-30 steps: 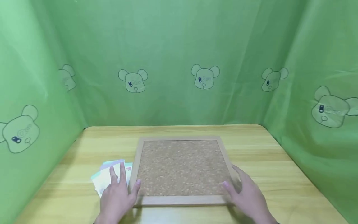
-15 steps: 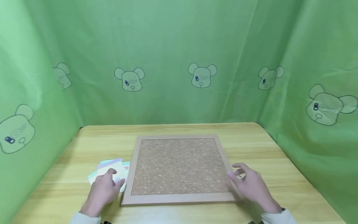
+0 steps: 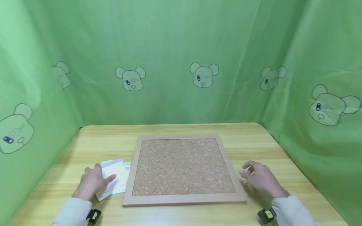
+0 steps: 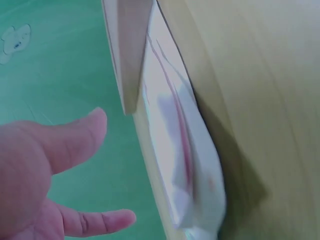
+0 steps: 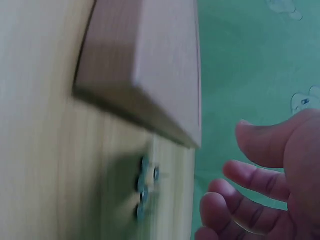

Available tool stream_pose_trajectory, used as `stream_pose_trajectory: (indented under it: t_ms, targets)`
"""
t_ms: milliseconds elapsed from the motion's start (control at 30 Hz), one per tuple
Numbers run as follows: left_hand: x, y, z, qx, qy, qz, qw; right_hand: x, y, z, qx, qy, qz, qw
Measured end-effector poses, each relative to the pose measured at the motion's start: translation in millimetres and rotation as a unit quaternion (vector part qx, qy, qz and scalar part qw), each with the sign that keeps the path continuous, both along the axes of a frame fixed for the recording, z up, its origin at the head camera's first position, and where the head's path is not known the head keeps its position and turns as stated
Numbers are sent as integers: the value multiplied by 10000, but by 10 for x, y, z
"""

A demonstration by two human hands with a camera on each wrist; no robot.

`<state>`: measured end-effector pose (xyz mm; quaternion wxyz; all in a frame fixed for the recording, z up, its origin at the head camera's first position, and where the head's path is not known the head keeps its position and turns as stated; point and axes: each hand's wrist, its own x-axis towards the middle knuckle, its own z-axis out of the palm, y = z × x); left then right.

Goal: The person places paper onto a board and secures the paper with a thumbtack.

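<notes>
Left grip [image 3: 91,182] farther left, at edge of cards [image 3: 117,176]; bear-print lettering [image 3: 17,131] illegible.

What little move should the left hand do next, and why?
I'd probably have the left hand pinch the papers. In the left wrist view, its visible fingers stand apart with nothing between them, and the head view shows the hand at the papers' left edge.

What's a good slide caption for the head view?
A rectangular, wood-framed cork board lies on a pale wooden table, between a left hand by pale paper sheets and a right hand.
</notes>
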<state>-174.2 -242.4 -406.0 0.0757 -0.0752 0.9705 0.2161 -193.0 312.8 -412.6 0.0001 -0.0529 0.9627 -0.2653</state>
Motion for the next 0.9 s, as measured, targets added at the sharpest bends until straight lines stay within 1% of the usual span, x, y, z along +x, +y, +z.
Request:
stream_pose_trajectory:
  t_ms: [133,267,433,567,733,900]
  targets:
    - [29,-110,-14,209,-301,-21,9993,-48,81,-17,102,-184,213,9996]
    - [40,-168,-41,349,-484,-18,9982,-60,125,-18,149,-479,320,9982]
    - [8,-201,-73,190,-555,58,9983,-61,156,-6,224,-756,473,9958]
    - [-40,-198,-66,44,-489,82,9988,-72,175,-1,263,-885,509,9944]
    - [-91,-159,-56,-193,-498,46,9986,-79,212,-18,376,-858,598,9938]
    - [-134,-147,-62,-260,-542,94,9981,-70,229,-61,419,-831,577,9940]
